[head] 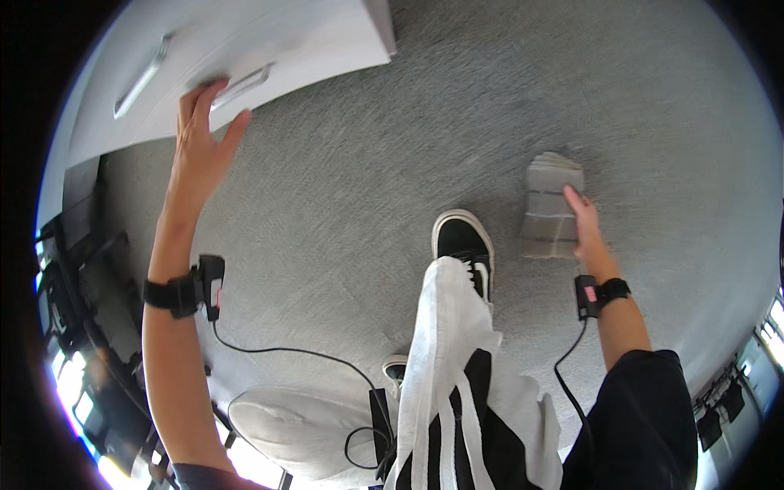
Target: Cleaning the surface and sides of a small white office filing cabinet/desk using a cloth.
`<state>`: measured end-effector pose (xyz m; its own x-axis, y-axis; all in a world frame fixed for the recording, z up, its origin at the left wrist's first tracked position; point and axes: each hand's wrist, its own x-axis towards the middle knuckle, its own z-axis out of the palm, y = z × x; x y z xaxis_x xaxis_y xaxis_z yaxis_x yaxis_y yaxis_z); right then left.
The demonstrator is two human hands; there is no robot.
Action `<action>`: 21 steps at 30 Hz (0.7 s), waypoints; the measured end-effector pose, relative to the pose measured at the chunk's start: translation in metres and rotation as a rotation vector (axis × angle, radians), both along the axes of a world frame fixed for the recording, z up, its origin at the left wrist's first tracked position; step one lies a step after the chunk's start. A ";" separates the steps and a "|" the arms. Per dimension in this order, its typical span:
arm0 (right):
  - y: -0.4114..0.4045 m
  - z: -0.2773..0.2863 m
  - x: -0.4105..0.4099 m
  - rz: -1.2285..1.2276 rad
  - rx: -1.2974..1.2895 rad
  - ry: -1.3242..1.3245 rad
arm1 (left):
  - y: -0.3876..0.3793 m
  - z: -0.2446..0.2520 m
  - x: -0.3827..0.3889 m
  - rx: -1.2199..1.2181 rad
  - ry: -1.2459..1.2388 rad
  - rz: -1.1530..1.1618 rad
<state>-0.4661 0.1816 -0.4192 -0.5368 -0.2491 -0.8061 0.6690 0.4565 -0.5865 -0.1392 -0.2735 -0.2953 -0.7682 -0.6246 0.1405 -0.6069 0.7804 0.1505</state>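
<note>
My left hand is stretched out to the upper left, its fingers and thumb apart. It hangs in front of a white cabinet, beside a silver bar handle; whether the fingertips touch the cabinet front cannot be told. A second bar handle sits farther left on the same front. On the right, my right hand grips a folded grey striped cloth by its right edge, thumb on top. The cloth is slightly blurred and hangs over the floor.
Grey carpet spreads between the hands. My black-and-white shoe stands in the middle. Each forearm bears a strapped-on black device, the left device and the right device, with cables running toward my body. Dark equipment lines the left rim.
</note>
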 end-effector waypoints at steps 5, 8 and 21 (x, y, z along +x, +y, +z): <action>0.002 -0.019 -0.002 0.080 -0.171 0.010 | 0.007 0.045 0.033 0.109 0.045 -0.238; 0.005 -0.011 0.001 0.054 -0.241 -0.078 | 0.044 0.118 0.023 0.337 0.108 -0.093; -0.161 0.324 -0.102 -0.078 -0.627 0.136 | 0.015 0.426 0.079 -0.162 0.313 -0.105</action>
